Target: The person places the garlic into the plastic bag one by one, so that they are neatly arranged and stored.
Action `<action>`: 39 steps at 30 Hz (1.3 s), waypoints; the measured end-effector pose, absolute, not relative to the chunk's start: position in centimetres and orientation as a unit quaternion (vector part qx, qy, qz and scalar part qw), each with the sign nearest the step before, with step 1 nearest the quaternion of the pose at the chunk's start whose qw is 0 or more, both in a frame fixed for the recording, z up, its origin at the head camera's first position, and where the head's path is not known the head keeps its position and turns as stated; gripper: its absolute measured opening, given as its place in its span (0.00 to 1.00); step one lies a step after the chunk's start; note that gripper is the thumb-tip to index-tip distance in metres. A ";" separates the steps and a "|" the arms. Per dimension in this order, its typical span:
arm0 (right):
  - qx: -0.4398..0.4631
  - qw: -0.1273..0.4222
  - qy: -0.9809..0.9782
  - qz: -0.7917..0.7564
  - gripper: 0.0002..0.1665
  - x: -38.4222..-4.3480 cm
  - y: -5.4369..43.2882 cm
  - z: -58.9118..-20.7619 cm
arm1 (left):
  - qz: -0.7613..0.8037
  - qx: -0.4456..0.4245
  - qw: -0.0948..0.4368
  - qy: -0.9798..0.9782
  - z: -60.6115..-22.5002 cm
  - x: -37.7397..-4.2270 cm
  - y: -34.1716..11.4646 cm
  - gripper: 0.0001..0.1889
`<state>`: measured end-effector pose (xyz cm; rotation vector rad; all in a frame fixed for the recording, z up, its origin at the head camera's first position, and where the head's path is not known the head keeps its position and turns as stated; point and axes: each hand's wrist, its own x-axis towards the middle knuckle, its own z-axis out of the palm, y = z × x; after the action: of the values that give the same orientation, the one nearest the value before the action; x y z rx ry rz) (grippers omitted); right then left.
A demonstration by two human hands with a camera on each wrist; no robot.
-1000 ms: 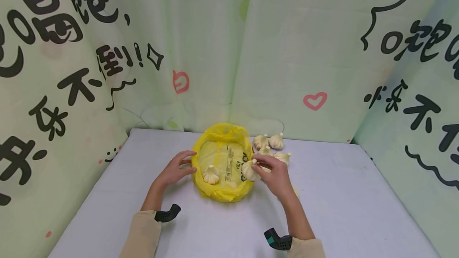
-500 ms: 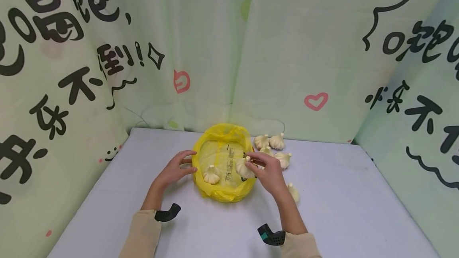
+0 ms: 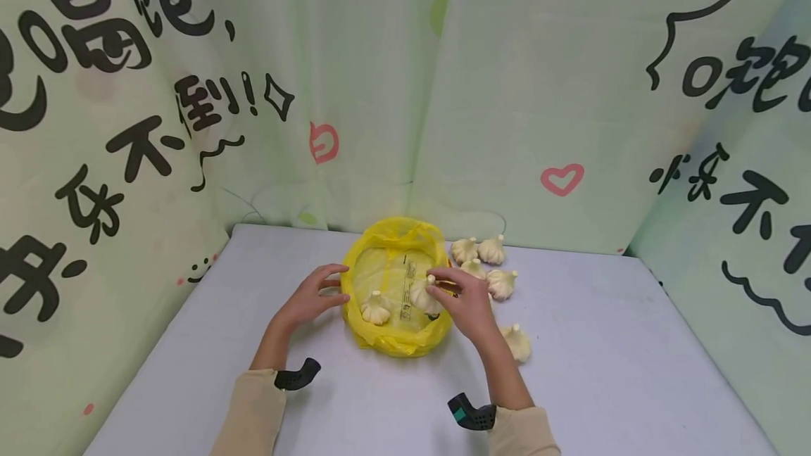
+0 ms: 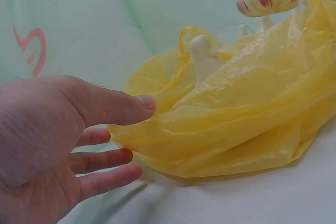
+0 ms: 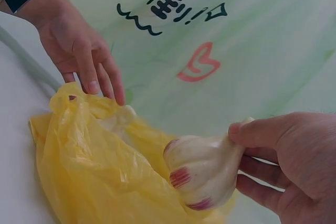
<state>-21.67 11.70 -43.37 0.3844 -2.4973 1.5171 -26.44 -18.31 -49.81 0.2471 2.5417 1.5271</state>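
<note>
A yellow plastic bag [image 3: 395, 347] lies on the table with its mouth spread wide in a round shape. One garlic bulb [image 3: 376, 308] rests inside it, near the left side. My right hand [image 3: 467, 301] pinches a second garlic bulb [image 5: 205, 169] by its stem and holds it over the right part of the bag's mouth. Purple-red streaks mark that bulb's white skin in the right wrist view. At the bag's left rim is my left hand [image 3: 312, 295], its fingers spread and fairly straight; the fingertips touch or nearly touch the plastic.
Several garlic bulbs [image 3: 501, 285] sit on the table just right of the bag. Another bulb [image 3: 516, 343] lies nearer, beside the right forearm. The white-covered table [image 3: 602, 350] ends at a printed curtain [image 3: 494, 90] behind and at both sides.
My right hand has carried its garlic bulb leftward, from the bag's right rim to over the opening. The bulb beside the right forearm has come into fuller view. My left hand stays put.
</note>
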 end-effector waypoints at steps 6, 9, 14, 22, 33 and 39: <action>0.142 0.101 -0.844 0.507 0.15 -22.1 11.3 -43.8 | 0.511 0.082 0.083 0.852 -49.8 -26.5 -18.4 0.31; 0.140 0.095 -0.844 0.509 0.15 -22.2 11.2 -43.9 | 0.513 0.079 0.084 0.851 -49.9 -26.5 -18.4 0.30; 0.138 0.080 -0.843 0.514 0.15 -22.2 11.0 -44.1 | 0.514 0.077 0.084 0.850 -49.9 -26.5 -18.4 0.30; 0.130 0.061 -0.843 0.518 0.14 -22.2 10.4 -44.8 | 0.513 0.086 0.083 0.850 -49.9 -26.5 -18.5 0.30; 0.142 0.054 -0.846 0.512 0.15 -22.1 9.8 -45.6 | 0.512 0.084 0.083 0.851 -49.9 -26.5 -18.4 0.30; 0.151 0.049 -0.851 0.501 0.14 -22.1 9.4 -46.0 | 0.516 0.091 0.083 0.847 -49.8 -26.5 -18.5 0.30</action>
<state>-22.07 9.45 -45.96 0.4589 -2.5927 1.5276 -26.50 -18.50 -49.77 0.2706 2.5301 1.5416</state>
